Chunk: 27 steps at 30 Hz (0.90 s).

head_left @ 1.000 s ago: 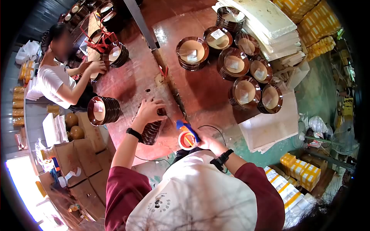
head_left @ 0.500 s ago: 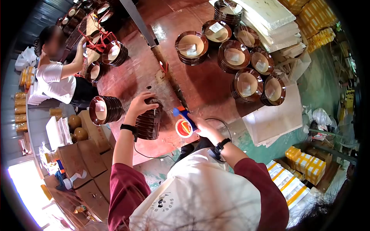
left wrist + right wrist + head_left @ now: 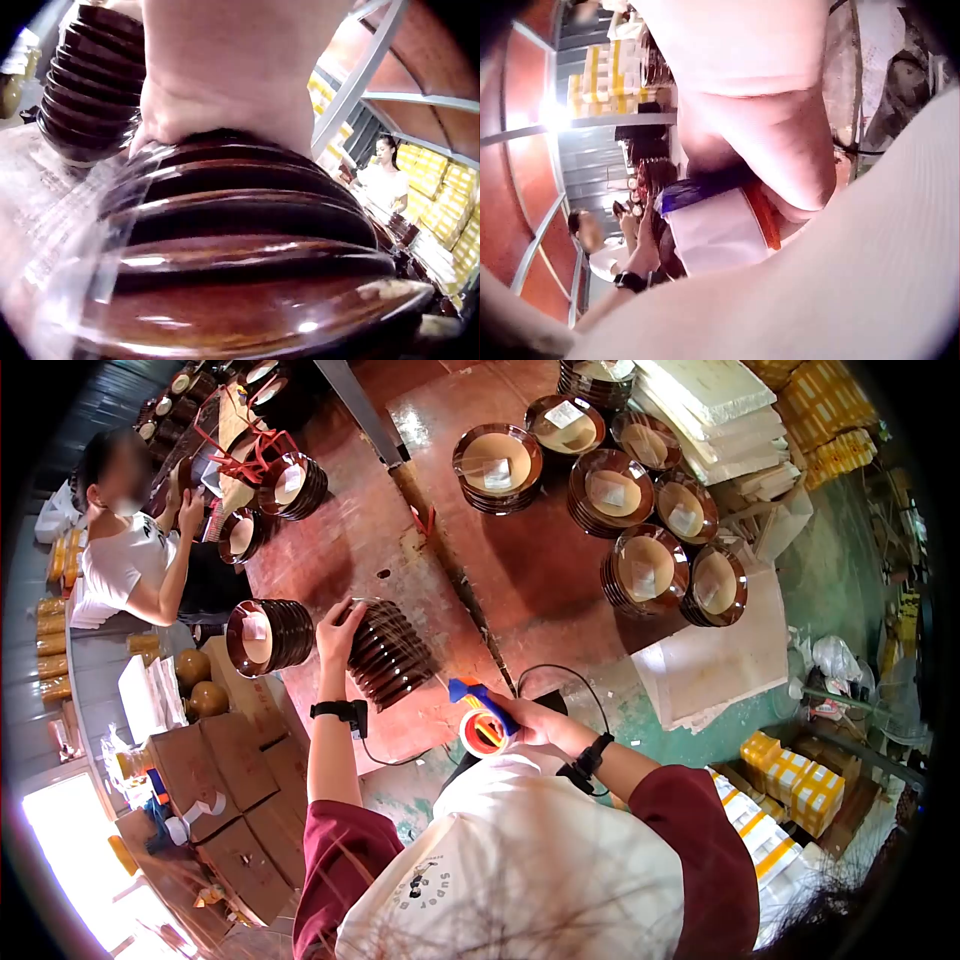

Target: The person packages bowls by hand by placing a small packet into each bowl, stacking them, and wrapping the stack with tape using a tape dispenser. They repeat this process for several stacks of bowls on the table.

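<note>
A stack of glossy dark brown bowls (image 3: 388, 658) lies on its side near the table's front edge. My left hand (image 3: 340, 634) grips its left end, fingers over the rims. In the left wrist view, a clear strip (image 3: 124, 247) crosses the rims of the bowls (image 3: 247, 262). Just right of the stack, my right hand (image 3: 535, 722) holds a blue tape dispenser (image 3: 482, 700) with a tape roll (image 3: 482, 732). The right wrist view shows that hand (image 3: 769, 142) around the dispenser's blue part (image 3: 697, 193); the fingertips are mostly hidden.
Another bowl stack (image 3: 270, 638) lies left of my left hand. Several upright stacks (image 3: 610, 490) stand at the table's right, near white foam sheets (image 3: 700, 410). A person (image 3: 135, 550) sits at the left beside red straps (image 3: 250, 455). A black cable (image 3: 575, 670) loops behind my right hand.
My left hand has shifted from the stack's top to its left end, and the stack now lies slanted. The dispenser remains in my right hand. The seated person's hands have moved.
</note>
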### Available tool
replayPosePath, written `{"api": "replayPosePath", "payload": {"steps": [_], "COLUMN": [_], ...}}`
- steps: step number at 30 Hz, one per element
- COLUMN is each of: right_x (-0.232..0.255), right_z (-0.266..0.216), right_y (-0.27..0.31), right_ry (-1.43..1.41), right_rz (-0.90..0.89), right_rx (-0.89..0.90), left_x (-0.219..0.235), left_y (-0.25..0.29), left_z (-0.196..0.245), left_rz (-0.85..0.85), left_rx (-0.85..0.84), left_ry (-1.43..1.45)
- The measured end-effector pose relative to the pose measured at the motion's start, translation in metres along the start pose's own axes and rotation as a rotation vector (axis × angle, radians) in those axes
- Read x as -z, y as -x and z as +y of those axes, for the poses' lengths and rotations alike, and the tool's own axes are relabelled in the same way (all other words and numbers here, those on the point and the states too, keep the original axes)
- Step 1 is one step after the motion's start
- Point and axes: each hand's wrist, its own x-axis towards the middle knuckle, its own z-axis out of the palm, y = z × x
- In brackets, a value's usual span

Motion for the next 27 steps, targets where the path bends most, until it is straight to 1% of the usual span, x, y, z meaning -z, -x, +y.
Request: {"api": "replayPosePath", "payload": {"steps": [1, 2, 5, 6, 8, 10, 11, 12, 13, 15, 17, 18, 20, 21, 22, 24, 25, 26, 27], "right_x": [0.004, 0.01, 0.022, 0.026, 0.041, 0.02, 0.028, 0.042, 0.052, 0.051, 0.026, 0.015, 0.043, 0.041, 0.039, 0.03, 0.02, 0.005, 0.025], "right_z": [0.007, 0.01, 0.003, 0.006, 0.022, 0.014, 0.018, 0.022, 0.025, 0.027, 0.017, 0.01, 0.023, 0.02, 0.02, 0.013, 0.008, -0.003, 0.0], "right_y": [-0.007, -0.012, -0.02, -0.024, -0.046, -0.028, -0.034, -0.046, -0.054, -0.054, -0.032, -0.017, -0.047, -0.044, -0.039, -0.024, -0.013, 0.002, -0.02], "right_ry": [0.001, -0.033, 0.024, -0.043, -0.131, -0.182, -0.16, -0.138, -0.116, -0.145, -0.171, -0.215, -0.215, -0.215, -0.288, -0.202, -0.164, -0.12, -0.07], "right_rz": [0.0, -0.064, 0.012, -0.005, -0.105, -0.027, -0.062, -0.097, -0.131, -0.071, 0.015, -0.009, -0.096, -0.138, -0.129, -0.078, -0.051, 0.0, -0.065], "right_rx": [-0.026, 0.0, 0.082, 0.117, 0.123, 0.138, 0.147, 0.159, 0.17, 0.141, 0.129, 0.151, 0.172, 0.183, 0.169, 0.196, 0.208, 0.181, 0.151], "left_x": [-0.001, -0.004, -0.004, -0.005, -0.007, -0.017, -0.022, -0.021, -0.021, -0.025, -0.031, -0.034, -0.041, -0.045, -0.05, -0.058, -0.06, -0.062, -0.063], "left_y": [0.002, 0.003, 0.007, 0.007, 0.006, -0.002, -0.004, 0.004, 0.006, 0.005, 0.003, 0.001, -0.005, -0.006, -0.008, -0.013, -0.014, -0.014, -0.012], "left_z": [-0.006, -0.011, -0.01, -0.01, -0.008, -0.016, -0.021, 0.01, 0.027, 0.047, 0.052, 0.053, 0.052, 0.051, 0.052, 0.054, 0.055, 0.056, 0.056], "left_rz": [0.03, 0.072, 0.094, 0.09, 0.078, 0.217, 0.288, 0.172, 0.062, -0.156, -0.105, -0.089, -0.05, -0.025, 0.002, 0.025, 0.017, 0.008, 0.013], "left_rx": [0.033, 0.021, 0.021, 0.032, 0.049, -0.289, -0.456, -0.612, -0.513, -0.303, -0.214, -0.179, -0.096, -0.062, -0.029, 0.019, 0.035, 0.053, 0.059], "left_ry": [0.046, 0.082, 0.103, 0.083, 0.046, -0.448, -0.693, -0.808, -0.727, -0.564, -0.583, -0.589, -0.636, -0.657, -0.674, -0.699, -0.71, -0.723, -0.723]}}
